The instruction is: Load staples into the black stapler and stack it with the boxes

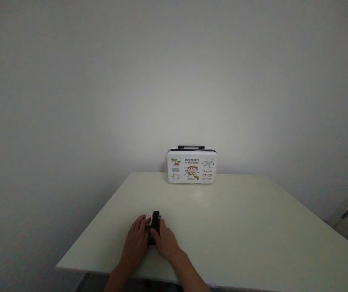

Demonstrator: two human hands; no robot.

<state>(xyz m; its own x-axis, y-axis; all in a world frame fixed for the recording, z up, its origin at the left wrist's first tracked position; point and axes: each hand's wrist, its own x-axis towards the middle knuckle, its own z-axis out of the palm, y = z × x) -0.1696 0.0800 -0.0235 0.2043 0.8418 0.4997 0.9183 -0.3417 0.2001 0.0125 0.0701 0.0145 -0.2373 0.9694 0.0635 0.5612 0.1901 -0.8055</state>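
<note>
Near the front left of the table, my right hand (167, 240) is closed around a black stapler (155, 220), thumb on its near side. The stapler points away from me, its lower part partly covered by my fingers. Close against its left side, my left hand (137, 236) curls over a small white and red box (148, 217). Only the far part of that box shows past the fingertips; the rest is hidden. Both hands are low over the tabletop and almost touch each other.
A white case (192, 167) with cartoon prints and a black handle stands upright at the back of the pale table (237, 227). The grey wall (192, 81) rises right behind it. The table's front edge runs under my forearms.
</note>
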